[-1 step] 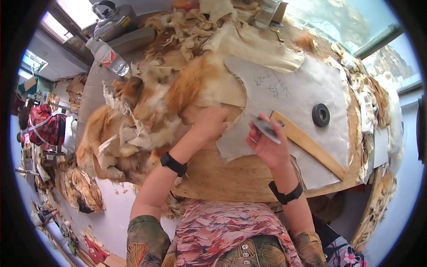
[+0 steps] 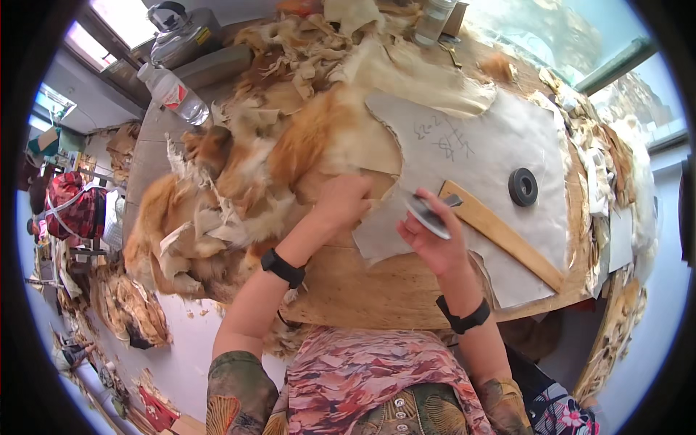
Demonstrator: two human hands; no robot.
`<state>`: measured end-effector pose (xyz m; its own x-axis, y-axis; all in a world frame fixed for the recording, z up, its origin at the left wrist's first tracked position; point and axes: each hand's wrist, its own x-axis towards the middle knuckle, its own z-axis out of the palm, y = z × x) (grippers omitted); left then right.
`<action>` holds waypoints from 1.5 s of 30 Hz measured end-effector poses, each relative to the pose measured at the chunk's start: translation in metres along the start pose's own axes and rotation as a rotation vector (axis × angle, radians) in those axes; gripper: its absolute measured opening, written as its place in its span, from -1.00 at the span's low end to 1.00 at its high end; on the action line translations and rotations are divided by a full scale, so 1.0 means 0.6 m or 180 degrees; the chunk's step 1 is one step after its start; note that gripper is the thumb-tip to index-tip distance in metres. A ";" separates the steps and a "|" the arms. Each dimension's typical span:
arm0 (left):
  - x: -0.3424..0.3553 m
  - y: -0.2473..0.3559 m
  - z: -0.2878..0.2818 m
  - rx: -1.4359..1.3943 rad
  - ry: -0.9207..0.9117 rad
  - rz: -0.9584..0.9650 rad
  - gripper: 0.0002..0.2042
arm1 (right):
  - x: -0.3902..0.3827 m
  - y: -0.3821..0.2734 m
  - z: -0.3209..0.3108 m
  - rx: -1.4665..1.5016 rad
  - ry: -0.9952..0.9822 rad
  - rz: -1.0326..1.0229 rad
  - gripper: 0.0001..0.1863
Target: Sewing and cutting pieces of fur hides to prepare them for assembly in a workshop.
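My left hand (image 2: 342, 203) is closed, its fingers pinched at the lower edge of an orange and cream fur pelt (image 2: 312, 138). The pelt's bare tan underside (image 2: 373, 148) shows beside them, slightly smeared. Just to the right, my right hand (image 2: 438, 243) grips a flat grey metal blade (image 2: 429, 215) with a rounded outline, tilted over a pale grey pattern sheet (image 2: 522, 239). Handwriting marks the sheet. Beside the blade lies a long wooden ruler-like strip (image 2: 507, 235), slanting across the sheet. A black ring-shaped roll (image 2: 523, 187) rests further right.
Fur scraps (image 2: 196, 225) heap up on the left of the wooden table (image 2: 348, 290). Behind them stand a plastic water bottle (image 2: 174, 94) and a metal kettle (image 2: 181, 40). A clear jar (image 2: 433, 22) is at the back. More hides (image 2: 602, 159) line the right edge.
My right hand has shifted slightly left and down and tilted the blade differently. My left hand stays almost where it was at the pelt's edge.
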<state>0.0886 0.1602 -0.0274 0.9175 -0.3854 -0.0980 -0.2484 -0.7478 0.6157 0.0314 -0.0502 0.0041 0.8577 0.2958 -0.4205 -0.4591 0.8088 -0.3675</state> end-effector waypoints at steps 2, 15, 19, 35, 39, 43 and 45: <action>0.004 -0.010 0.004 -0.0233 0.0001 -0.0013 -0.87 | 0.017 0.032 -0.022 -0.0324 0.0173 -0.0097 -0.71; 0.014 -0.010 0.014 -0.0219 0.0065 -0.0315 -0.84 | 0.020 0.112 -0.009 -0.2893 0.1026 -0.1327 -0.75; 0.016 -0.011 0.014 -0.0494 0.0095 -0.0414 -0.84 | 0.021 0.113 0.005 -0.2960 0.1197 -0.1230 -0.75; 0.004 -0.020 0.023 -0.2034 0.0056 -0.0279 -0.91 | 0.037 0.113 0.015 -0.2880 0.1348 -0.1291 -0.72; 0.009 -0.025 0.026 -0.1785 0.0258 -0.0437 -0.89 | 0.029 0.127 -0.001 -0.2974 0.1069 -0.1399 -0.71; 0.001 -0.011 -0.004 -0.2258 0.0372 -0.0514 -0.92 | 0.033 0.124 -0.026 -0.2905 0.0560 -0.0979 -0.72; 0.003 0.025 -0.032 -0.3104 0.0897 -0.0628 -0.95 | 0.027 0.114 -0.034 -0.3102 0.0278 -0.0978 -0.73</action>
<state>0.0926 0.1585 -0.0031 0.9852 -0.0690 -0.1567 0.1589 0.0277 0.9869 0.0094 -0.0003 -0.0447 0.9681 0.0759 -0.2390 -0.2441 0.0673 -0.9674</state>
